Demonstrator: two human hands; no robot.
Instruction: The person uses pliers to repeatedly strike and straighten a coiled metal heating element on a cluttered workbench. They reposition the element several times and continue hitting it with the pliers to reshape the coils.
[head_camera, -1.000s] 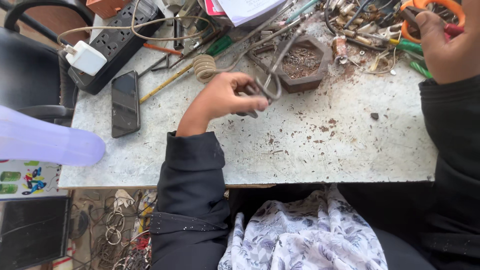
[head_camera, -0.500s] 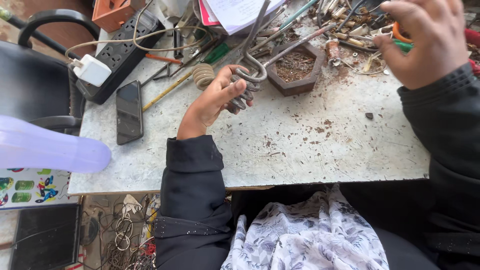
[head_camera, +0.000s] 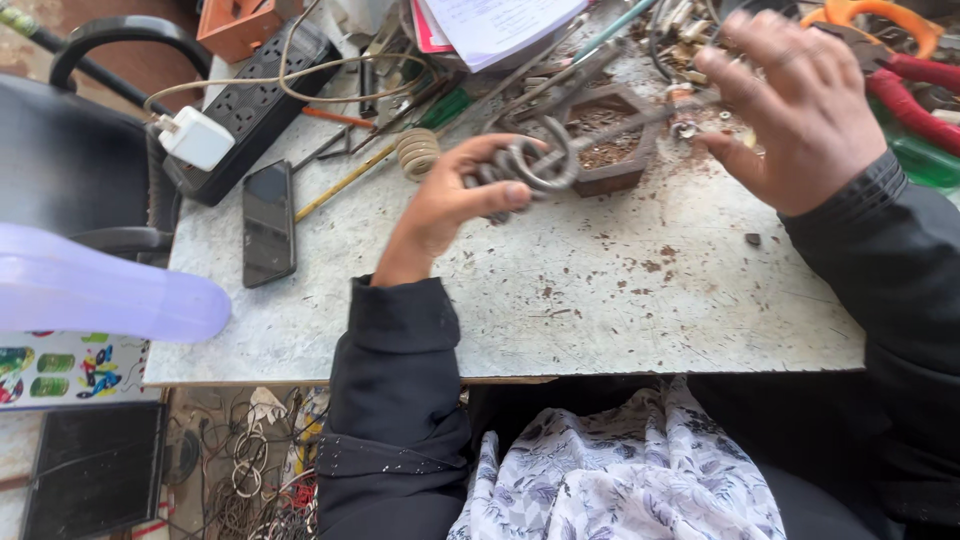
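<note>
My left hand (head_camera: 455, 205) grips a grey coiled metal heating element (head_camera: 535, 165), holding its coil end up over the worn table (head_camera: 560, 300). The element's two long rods run up and to the right across a dark hexagonal tray (head_camera: 615, 140) of rusty bits. Over the table's right side my right hand (head_camera: 795, 105) hovers with fingers spread, its fingertips close to the rod ends; whether they touch is blurred. Red-handled pliers (head_camera: 915, 80) lie just beyond that hand.
A black phone (head_camera: 268, 222) lies at the left beside a power strip (head_camera: 255, 110) with a white charger (head_camera: 195, 138). A small beige coil (head_camera: 418, 152), a yellow pencil (head_camera: 345, 182), papers (head_camera: 490, 25), wires and tools crowd the back. A lilac plastic object (head_camera: 100, 290) juts in from the left.
My left hand has lifted the coiled element off the table and raised it. My right hand has left the orange-handled tool and come in toward the rod ends, fingers spread.
</note>
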